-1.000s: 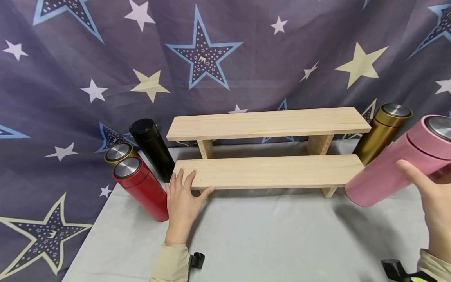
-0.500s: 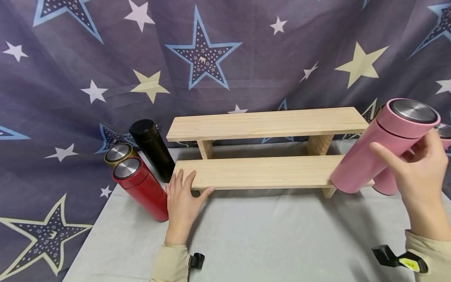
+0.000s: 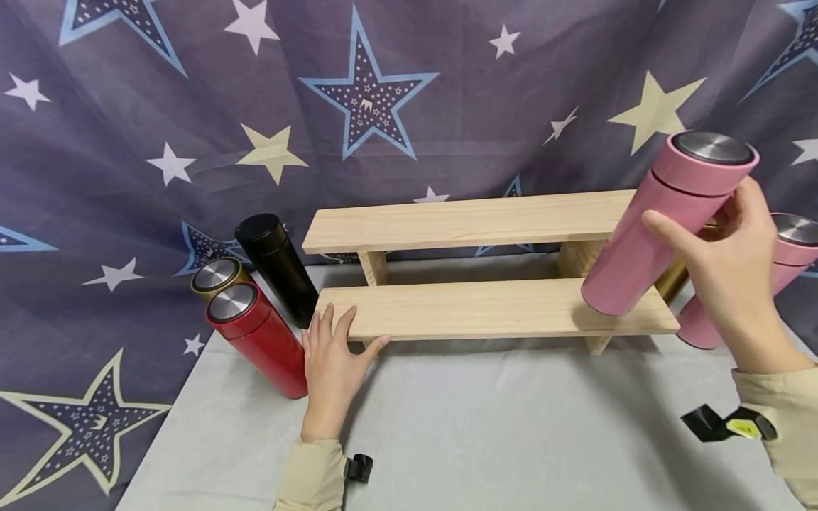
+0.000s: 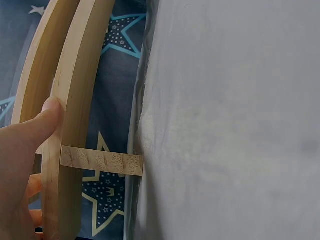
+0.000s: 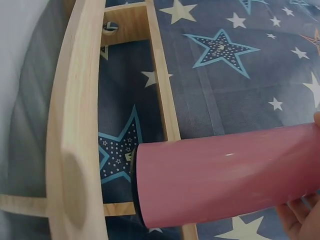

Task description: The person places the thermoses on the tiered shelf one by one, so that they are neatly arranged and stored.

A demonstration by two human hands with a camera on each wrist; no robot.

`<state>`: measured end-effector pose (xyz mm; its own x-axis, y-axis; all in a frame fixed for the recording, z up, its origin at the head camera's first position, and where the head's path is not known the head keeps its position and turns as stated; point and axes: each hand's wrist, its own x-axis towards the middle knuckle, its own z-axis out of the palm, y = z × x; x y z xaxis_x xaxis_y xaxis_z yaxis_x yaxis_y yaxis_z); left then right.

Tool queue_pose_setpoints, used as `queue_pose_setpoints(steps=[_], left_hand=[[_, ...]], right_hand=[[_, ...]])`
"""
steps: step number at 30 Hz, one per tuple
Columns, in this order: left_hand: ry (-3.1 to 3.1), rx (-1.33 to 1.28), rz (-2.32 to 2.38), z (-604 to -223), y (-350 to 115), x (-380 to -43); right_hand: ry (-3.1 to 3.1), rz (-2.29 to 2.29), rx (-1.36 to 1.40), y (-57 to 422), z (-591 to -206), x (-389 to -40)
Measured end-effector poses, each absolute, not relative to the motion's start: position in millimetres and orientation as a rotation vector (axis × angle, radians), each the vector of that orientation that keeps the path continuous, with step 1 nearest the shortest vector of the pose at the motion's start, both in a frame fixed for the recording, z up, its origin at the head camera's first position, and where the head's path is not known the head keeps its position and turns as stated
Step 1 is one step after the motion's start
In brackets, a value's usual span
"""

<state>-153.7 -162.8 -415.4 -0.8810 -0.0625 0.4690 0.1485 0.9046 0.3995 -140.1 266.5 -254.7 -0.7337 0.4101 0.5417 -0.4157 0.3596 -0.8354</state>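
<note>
My right hand (image 3: 728, 270) grips a pink thermos bottle (image 3: 658, 220) with a silver-topped lid, thumb on its near side. Its base hangs over the right end of the wooden two-tier shelf (image 3: 473, 310), above the lower board; in the right wrist view the pink thermos (image 5: 225, 175) stands apart from that board, which bears its shadow. My left hand (image 3: 335, 372) rests on the lower board's left end, fingers spread on top and thumb along the front edge. In the left wrist view the thumb of the left hand (image 4: 25, 160) touches the board.
Left of the shelf stand a red thermos (image 3: 262, 341), a black one (image 3: 277, 270) and a gold one (image 3: 217, 275). At right are another pink thermos (image 3: 789, 255) and a gold one (image 3: 673, 280), mostly hidden. A starry curtain (image 3: 447, 142) hangs behind the grey-covered table (image 3: 486, 426).
My right hand has carried the pink thermos leftward and up, from beside the shelf's right end to over the lower board. The left hand has stayed in place.
</note>
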Motion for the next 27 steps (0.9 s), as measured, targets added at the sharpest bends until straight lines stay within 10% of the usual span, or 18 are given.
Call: queue_pose_setpoints(steps=[27], left_hand=[[-2.609, -0.041, -0.623, -415.3, -163.1, -154.0]], right_hand=[[-2.078, 1.326, 0.009, 252.5, -194.5, -195.1]])
